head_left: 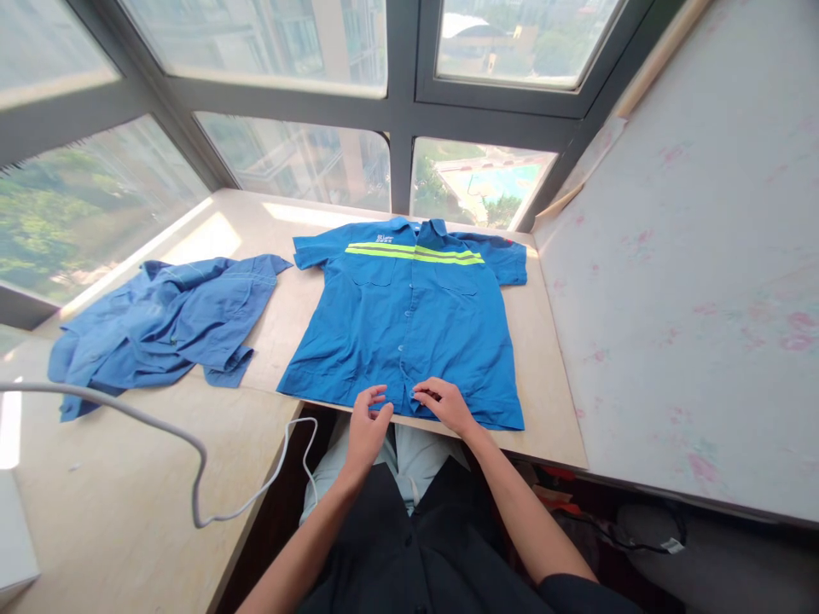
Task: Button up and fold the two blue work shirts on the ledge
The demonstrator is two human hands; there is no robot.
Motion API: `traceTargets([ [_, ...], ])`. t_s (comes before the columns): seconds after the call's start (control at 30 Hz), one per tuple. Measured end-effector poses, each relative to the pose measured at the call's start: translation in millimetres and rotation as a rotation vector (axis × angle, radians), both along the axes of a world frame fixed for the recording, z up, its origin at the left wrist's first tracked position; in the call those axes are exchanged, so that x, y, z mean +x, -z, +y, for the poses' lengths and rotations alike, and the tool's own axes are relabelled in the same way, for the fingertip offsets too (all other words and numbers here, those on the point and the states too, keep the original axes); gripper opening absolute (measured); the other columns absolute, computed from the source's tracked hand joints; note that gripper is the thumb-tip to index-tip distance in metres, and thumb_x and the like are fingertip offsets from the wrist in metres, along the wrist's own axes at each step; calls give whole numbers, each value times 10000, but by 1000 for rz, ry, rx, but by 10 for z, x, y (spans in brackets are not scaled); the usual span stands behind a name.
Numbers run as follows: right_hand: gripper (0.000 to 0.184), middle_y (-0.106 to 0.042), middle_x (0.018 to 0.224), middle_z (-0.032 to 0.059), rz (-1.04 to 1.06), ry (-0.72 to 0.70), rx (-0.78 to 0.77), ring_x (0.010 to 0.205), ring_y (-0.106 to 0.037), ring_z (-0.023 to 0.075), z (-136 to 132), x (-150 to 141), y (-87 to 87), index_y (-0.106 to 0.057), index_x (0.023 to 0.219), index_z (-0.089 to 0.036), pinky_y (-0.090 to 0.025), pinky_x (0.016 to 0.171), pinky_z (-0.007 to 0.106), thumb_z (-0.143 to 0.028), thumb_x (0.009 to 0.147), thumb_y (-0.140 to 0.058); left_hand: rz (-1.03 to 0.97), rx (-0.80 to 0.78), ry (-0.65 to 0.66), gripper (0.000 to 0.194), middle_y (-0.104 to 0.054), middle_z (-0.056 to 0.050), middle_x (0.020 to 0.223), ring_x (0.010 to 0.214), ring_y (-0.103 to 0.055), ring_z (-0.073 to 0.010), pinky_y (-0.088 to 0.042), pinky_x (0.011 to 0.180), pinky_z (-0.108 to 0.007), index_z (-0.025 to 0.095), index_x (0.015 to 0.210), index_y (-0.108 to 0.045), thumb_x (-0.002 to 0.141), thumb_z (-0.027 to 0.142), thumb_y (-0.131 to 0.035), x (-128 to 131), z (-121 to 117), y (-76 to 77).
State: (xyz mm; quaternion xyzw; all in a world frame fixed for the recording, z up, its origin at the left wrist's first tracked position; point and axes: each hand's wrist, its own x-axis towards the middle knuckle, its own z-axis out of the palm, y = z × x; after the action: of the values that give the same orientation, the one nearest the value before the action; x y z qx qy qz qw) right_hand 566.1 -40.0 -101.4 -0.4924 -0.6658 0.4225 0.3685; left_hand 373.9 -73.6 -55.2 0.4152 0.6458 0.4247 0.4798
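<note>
A blue short-sleeved work shirt (371, 328) lies front up on the wooden ledge, collar toward the window. Yellow-green and grey reflective stripes cross its chest, and several buttons run down the middle. At the bottom of the front opening, my right hand (446, 404) pinches the edge of the placket near the hem. My left hand (369, 428) is just left of it at the hem, fingers curved and thumb apart, with no cloth visible between them. Whether its fingertips touch the shirt I cannot tell.
A second, crumpled blue garment (172, 320) lies on the ledge (211, 443) to the left. A grey-white cable (198, 477) loops across the left side. Windows stand behind, and a flower-patterned wall panel (691, 281) bounds the right. A white object (14, 537) sits at lower left.
</note>
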Motion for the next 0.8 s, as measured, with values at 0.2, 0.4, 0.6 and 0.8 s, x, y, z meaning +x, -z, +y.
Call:
traceTargets([
  [0.2, 138, -677, 845, 32, 8, 10, 23, 705, -595, 141, -17, -14, 13, -729, 942, -204, -450, 643, 251, -295, 889, -640, 454, 305, 195, 269, -610, -122, 1194, 1146, -557, -263, -472, 963, -440, 167, 1060, -644, 810, 211, -554, -144, 102, 379],
  [0.4, 151, -673, 828, 33, 0, 44, 84, 663, -569, 132, -29, -49, 37, -730, 934, -207, -442, 619, 249, -316, 896, -633, 725, 455, 217, 241, -604, -130, 1164, 1115, -546, -279, -446, 994, -463, 162, 1050, -660, 827, 175, -567, -128, 137, 560],
  [0.6, 153, -670, 816, 32, -21, 56, 129, 657, -562, 132, -43, -66, 33, -724, 922, -206, -446, 618, 250, -315, 903, -619, 748, 483, 244, 251, -608, -116, 1162, 1092, -555, -261, -467, 974, -431, 171, 1081, -658, 845, 199, -579, -206, 162, 568],
  [0.8, 154, -665, 806, 30, -22, 62, 144, 627, -548, 129, -36, -70, 56, -726, 920, -207, -441, 600, 253, -315, 900, -618, 774, 514, 283, 266, -606, -122, 1186, 1105, -551, -265, -467, 981, -435, 171, 1118, -655, 876, 231, -564, -241, 148, 591],
])
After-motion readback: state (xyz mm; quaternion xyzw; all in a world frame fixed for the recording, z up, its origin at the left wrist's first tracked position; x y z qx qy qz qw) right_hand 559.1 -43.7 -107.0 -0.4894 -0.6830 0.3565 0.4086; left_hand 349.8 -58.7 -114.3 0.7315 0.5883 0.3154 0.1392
